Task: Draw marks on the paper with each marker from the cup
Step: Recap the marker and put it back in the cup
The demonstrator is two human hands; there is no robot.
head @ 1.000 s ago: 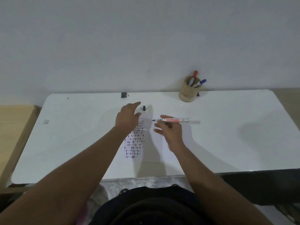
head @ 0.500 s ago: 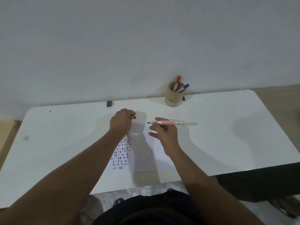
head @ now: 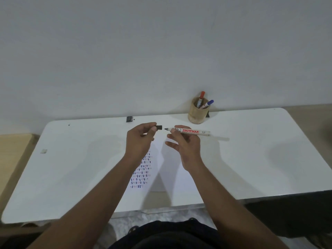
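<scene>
Head camera looks down on a white surface [head: 251,159] against a pale wall. Paper [head: 159,169] lies near the front edge, rows of short coloured marks down its left side. Above it, the right hand [head: 185,142] pinches a white marker [head: 190,131] level, tip pointing left. Facing that tip, the left hand [head: 140,139] pinches a black cap [head: 159,127], just apart. Back by the wall, a wooden cup [head: 197,114] holds two markers.

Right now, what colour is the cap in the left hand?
Black; the cap shows best in the head view.
</scene>
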